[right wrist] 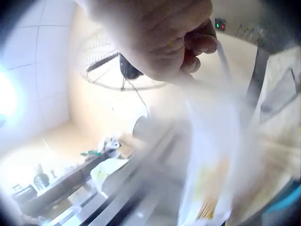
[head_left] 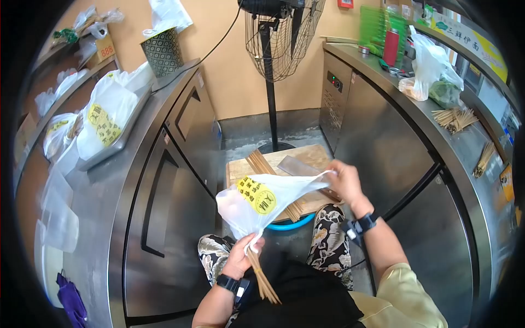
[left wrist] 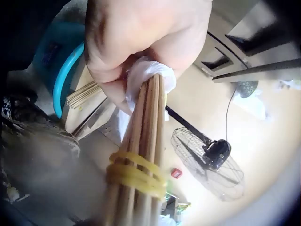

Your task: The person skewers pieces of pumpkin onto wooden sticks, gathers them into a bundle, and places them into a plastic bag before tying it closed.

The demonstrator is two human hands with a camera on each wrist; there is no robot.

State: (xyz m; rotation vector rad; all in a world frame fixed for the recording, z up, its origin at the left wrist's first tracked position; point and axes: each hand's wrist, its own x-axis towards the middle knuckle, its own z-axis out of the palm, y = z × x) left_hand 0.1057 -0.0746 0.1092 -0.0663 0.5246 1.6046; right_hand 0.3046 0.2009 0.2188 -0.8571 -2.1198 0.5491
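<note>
A white plastic bag [head_left: 251, 201] with yellow print is stretched between the two hands above the board. My left hand [head_left: 244, 257] grips its gathered neck together with a bundle of thin wooden skewers [head_left: 262, 279]. The skewers stick out of the bunched plastic toward my body, and a yellow rubber band [left wrist: 136, 174] is wound round them in the left wrist view. The right hand [head_left: 345, 183] pinches the far end of the bag, pulled taut into a strip. In the right wrist view the bag [right wrist: 211, 160] is blurred below the curled fingers.
Below, a wooden board [head_left: 311, 156] lies over a blue basin [head_left: 292, 225], bearing loose skewers [head_left: 260, 162] and a cleaver [head_left: 298, 167]. A fan [head_left: 268, 82] stands behind. Steel counters flank both sides, with printed bags [head_left: 104, 115] left and skewer bundles [head_left: 455, 119] right.
</note>
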